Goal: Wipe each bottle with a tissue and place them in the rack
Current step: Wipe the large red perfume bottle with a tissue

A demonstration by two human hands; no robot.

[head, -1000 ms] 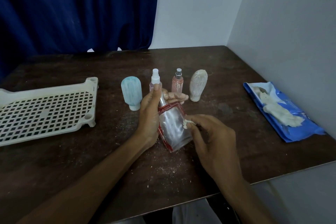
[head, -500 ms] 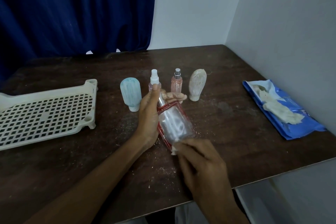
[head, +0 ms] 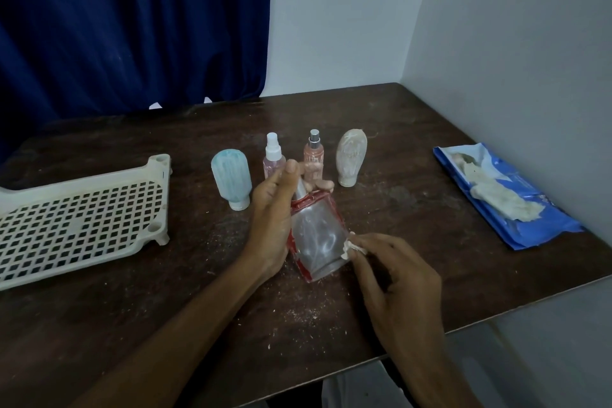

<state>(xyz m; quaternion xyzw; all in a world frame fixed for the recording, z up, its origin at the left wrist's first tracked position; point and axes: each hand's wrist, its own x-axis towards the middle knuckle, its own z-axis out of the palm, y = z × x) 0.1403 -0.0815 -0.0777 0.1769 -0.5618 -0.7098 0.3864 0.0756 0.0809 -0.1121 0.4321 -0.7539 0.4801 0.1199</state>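
Observation:
My left hand point(head: 273, 219) grips a clear flat bottle with red edges point(head: 316, 238), held tilted over the middle of the table. My right hand point(head: 394, 278) pinches a small white tissue point(head: 352, 247) against the bottle's lower right edge. Behind them stand a pale blue bottle point(head: 231, 177), a pink spray bottle with a white top point(head: 273, 157), a peach spray bottle with a silver top point(head: 313, 159) and a cream bottle point(head: 351, 156). The cream perforated rack point(head: 82, 219) lies at the left with nothing on it.
A blue wipes pack point(head: 516, 202) with white tissue pulled out lies at the right, near the wall. White crumbs are scattered on the dark wooden table point(head: 165, 325). A blue curtain hangs behind, and the table's front edge runs close under my right wrist.
My right hand with the tissue slid from the bottle's middle down to its bottom end, then moved back up to the lower right edge. My left hand kept its hold.

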